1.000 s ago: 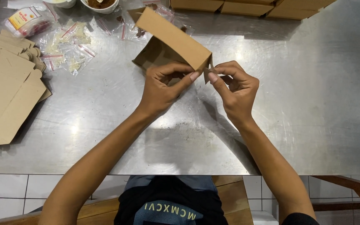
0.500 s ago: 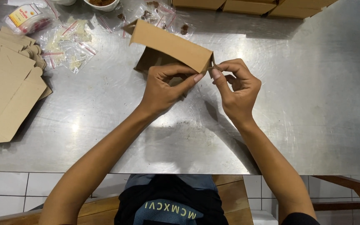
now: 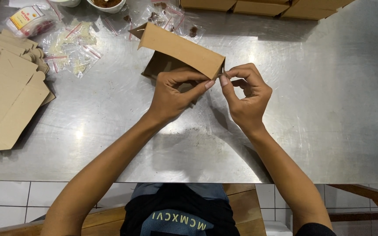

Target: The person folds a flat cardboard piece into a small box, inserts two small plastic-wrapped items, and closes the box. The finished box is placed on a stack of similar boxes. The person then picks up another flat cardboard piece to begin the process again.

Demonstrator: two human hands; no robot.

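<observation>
Cardboard box (image 3: 182, 50), partly folded, held above the steel counter (image 3: 311, 109) at centre. Left hand (image 3: 171, 94) grips its near side; right hand (image 3: 243, 91) pinches the right end flap. Flat box blanks (image 3: 5, 91) lie far left.

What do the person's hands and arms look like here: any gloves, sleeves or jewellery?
Both the left hand and the right hand are bare: no gloves, rings, watch or bracelets show. The forearms are uncovered too. A dark sleeve edge shows only at the right arm's upper end, at the frame's bottom.
</observation>
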